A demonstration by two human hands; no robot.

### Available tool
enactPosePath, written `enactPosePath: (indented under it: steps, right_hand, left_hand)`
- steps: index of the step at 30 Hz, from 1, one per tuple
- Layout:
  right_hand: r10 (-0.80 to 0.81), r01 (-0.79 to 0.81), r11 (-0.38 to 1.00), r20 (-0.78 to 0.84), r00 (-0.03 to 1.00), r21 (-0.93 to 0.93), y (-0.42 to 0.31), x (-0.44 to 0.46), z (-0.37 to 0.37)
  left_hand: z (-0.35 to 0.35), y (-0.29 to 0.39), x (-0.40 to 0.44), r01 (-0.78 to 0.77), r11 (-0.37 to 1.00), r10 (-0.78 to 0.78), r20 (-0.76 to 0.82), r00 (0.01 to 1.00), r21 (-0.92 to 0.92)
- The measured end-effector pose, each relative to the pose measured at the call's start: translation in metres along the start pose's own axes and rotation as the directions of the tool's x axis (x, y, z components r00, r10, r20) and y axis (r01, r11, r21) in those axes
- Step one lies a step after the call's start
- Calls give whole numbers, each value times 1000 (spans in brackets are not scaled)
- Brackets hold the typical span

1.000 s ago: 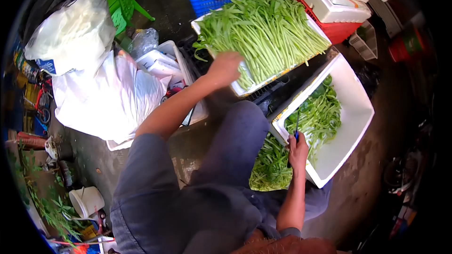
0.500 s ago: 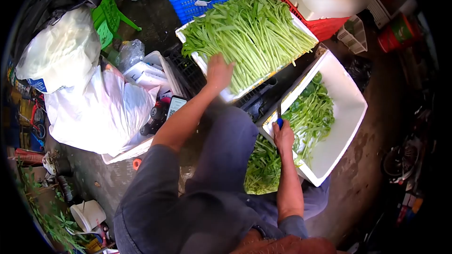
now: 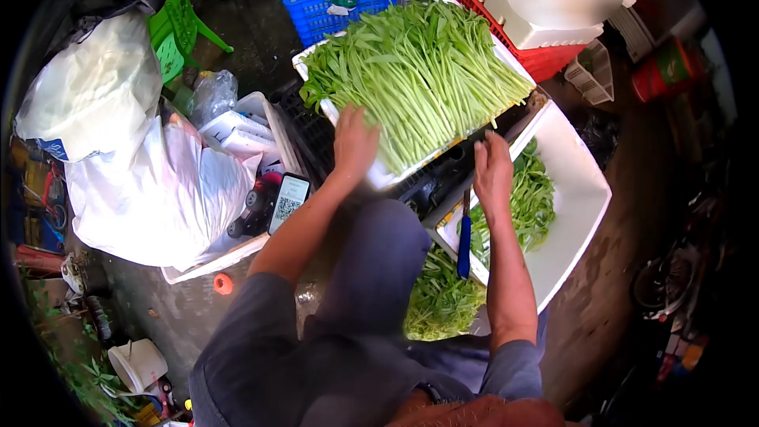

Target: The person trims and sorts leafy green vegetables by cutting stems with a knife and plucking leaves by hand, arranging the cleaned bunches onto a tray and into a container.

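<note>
Long-stemmed leafy greens, looking like water spinach, lie piled on a white foam tray. At the tray's near left side is my left hand, somewhat blurred, fingers stretched along the edge of the stems and holding nothing I can see. My right hand is empty, with fingers extended just off the tray's near right side. A blue-handled knife rests on the near rim of a tilted white foam box. Loose greens lie inside that box, partly hidden by my right hand and forearm.
More greens lie low beside my leg. On the left, a phone with a QR code leans by a box holding white bags. Blue and white crates and a red crate stand behind the tray.
My right hand has let go of the knife, leaving it on the box rim, and moved up towards the tray. My left hand has shifted slightly down and left along the greens.
</note>
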State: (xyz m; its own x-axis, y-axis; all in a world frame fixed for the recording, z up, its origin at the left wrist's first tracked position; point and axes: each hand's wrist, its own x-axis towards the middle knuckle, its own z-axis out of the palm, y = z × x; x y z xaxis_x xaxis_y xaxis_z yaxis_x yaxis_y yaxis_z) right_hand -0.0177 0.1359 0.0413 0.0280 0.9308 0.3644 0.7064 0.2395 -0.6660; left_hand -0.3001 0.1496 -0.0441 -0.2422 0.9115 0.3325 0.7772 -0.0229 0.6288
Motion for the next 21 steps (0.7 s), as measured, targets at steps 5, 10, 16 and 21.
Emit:
enactPosePath:
  steps: [5,10,16,21]
  right_hand:
    - [-87,87,996,34,996,7,15,109,62]
    - [-60,55,998,256,965,24,-4,165,123]
    - [-532,592,805,393,750,-39,-39,107,166]
    - [-286,351,933,425,859,-81,-19,139,169]
  left_hand:
    - [7,-20,16,110,993,-106,-67,992,48]
    - [17,-16,20,161,986,-161,-7,987,50]
    - [33,-29,13,168,985,-169,5,986,47]
    - [21,-20,18,144,990,-144,-1,990,11]
